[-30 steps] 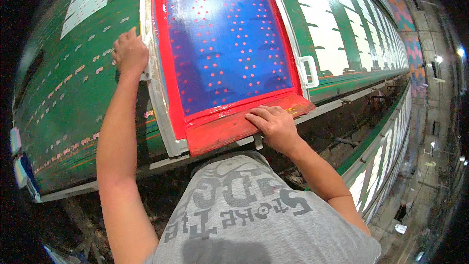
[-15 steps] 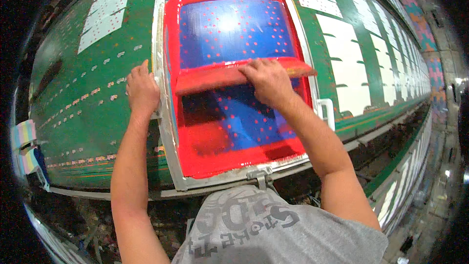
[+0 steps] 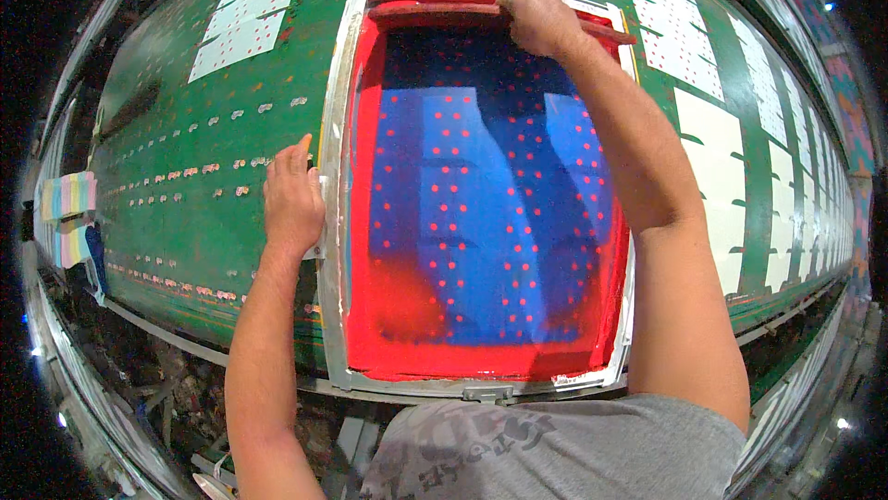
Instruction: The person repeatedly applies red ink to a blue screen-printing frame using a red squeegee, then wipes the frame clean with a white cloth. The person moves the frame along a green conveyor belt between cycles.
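A screen-printing frame [image 3: 335, 222] holds a blue mesh [image 3: 462, 195] with red dots and red ink round its margins. My right hand [image 3: 541, 24] is closed on a long red-smeared squeegee [image 3: 425, 10], lying across the top end of the screen. My left hand [image 3: 292, 199] grips the frame's left side, fingers bent at its outer edge. The shadow of my right arm falls across the mesh.
A long green printing table [image 3: 166, 222] runs to both sides and beyond the frame. White cut panels [image 3: 250, 10], some with red dots, lie in rows on it. Striped pastel pieces [image 3: 69, 199] sit at the left end. A metal rail [image 3: 213, 352] runs along the near edge.
My right hand has pushed the squeegee from the near end to the far end of the screen. My left hand stays at the frame, which now appears lower in view.
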{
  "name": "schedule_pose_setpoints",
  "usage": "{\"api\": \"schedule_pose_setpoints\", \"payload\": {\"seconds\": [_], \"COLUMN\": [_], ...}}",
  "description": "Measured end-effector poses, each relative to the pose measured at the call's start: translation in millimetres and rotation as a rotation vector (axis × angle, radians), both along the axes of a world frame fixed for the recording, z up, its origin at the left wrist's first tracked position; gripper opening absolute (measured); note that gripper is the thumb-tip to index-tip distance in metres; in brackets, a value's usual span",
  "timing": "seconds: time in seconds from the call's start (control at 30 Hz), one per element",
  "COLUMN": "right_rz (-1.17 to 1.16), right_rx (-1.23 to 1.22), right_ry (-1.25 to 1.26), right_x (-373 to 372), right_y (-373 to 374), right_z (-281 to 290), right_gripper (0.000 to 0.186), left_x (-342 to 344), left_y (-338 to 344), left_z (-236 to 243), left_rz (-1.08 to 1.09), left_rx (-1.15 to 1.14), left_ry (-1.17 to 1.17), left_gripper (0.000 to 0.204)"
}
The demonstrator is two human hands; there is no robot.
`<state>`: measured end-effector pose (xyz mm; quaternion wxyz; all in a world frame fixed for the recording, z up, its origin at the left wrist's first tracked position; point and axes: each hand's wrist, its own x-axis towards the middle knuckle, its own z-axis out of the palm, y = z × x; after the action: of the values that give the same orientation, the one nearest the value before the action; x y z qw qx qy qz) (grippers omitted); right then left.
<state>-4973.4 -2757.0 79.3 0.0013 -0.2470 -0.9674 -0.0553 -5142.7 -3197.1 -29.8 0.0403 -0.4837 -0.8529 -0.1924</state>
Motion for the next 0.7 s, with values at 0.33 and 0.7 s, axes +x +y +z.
{"api": "schedule_pose_setpoints", "payload": {"seconds": [0.33,0.7], "right_rz": [0.059,0.191], "right_rx": [-0.007,-0.006], "right_ry": [0.040,0.044], "right_x": [-13.2,31.4], "right_y": [44.5,-6.6], "right_z": [0.8,5.9], "right_gripper": [0.040,0.041], "left_x": [-0.8,-8.2], "left_y": [-0.3,-0.1], "left_z": [1.7,-5.0], "left_rz": [-0.018,-0.104], "left_rx": [0.037,0.134], "left_ry": [-0.051,-0.027], "left_gripper": [0.055,0.050]}}
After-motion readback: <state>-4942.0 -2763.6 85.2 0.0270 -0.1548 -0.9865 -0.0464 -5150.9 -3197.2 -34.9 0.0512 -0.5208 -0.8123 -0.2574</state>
